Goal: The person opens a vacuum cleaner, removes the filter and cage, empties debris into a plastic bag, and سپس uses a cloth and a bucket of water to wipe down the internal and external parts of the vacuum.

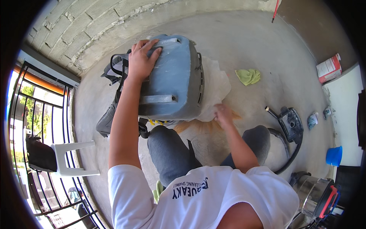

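Note:
My left hand (pixel 143 58) lies across the top left edge of a blue-grey plastic machine housing (pixel 167 77), thumb and fingers spread over it. Two pale rails run along this housing, vents line its right side, and black straps (pixel 118 86) hang at its left. Just right of the housing, a translucent whitish sheet or bag (pixel 214 86) bulges out. My right hand (pixel 224 114), blurred and with curled fingers, is at the lower right edge of this sheet; whether it pinches the sheet is unclear. Orange-brown material or staining (pixel 197 126) shows on the floor beneath.
A green cloth (pixel 248 76) and a black vacuum floor head with hose (pixel 291 124) lie to the right. Farther right are a blue bucket (pixel 334 156), a red-and-white container (pixel 328 68) and a canister vacuum (pixel 313 194). A white plastic stool (pixel 61 159) stands by the barred opening at left.

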